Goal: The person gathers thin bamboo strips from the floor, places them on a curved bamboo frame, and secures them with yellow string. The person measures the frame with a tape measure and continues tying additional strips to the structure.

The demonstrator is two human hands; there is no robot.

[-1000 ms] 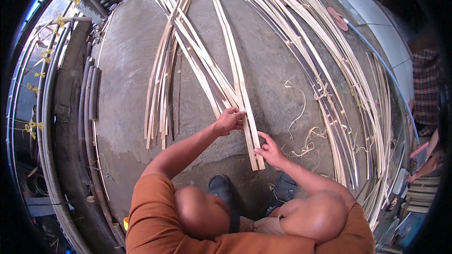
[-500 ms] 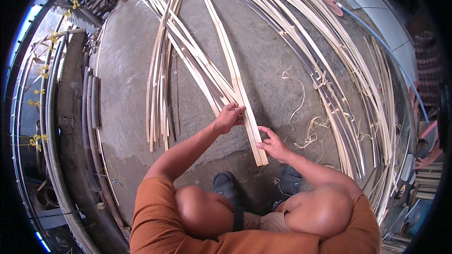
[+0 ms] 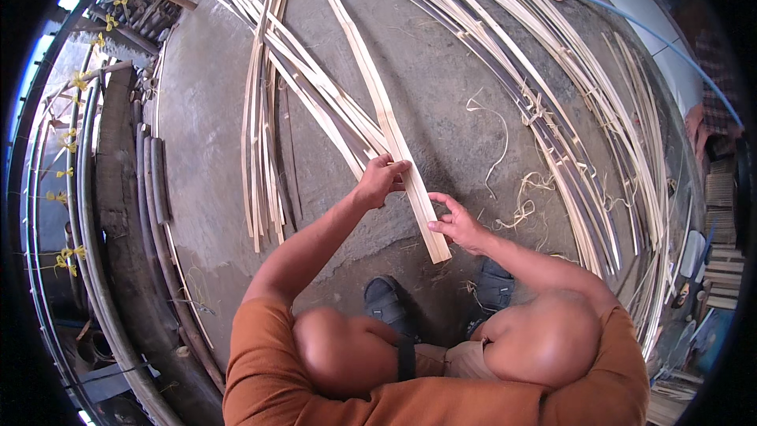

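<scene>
Long pale bamboo strips (image 3: 385,113), lying closely side by side, run from the far middle of the floor to between my knees. My left hand (image 3: 383,181) is closed on them from the left, with its thumb on top. Nearer their front end, my right hand (image 3: 459,226) pinches the right edge between thumb and fingers. Just left of these strips, a slanting bundle of bamboo strips (image 3: 323,95) reaches toward my left hand. It crosses another bundle of strips (image 3: 256,138) farther left. The fingertips under the held strips are hidden.
Large bundles of split bamboo (image 3: 505,47) curve along the right side. Thin loose fibres (image 3: 520,205) lie beside them. Dark poles (image 3: 150,181) and a weathered beam (image 3: 118,142) line the left. My sandalled feet (image 3: 386,304) rest below the strips. A blue pole (image 3: 646,30) slants at upper right.
The held strips and both hands sit slightly higher in the picture, and the whole view has shifted a little. The strips' near ends look more even. Both hands keep their hold.
</scene>
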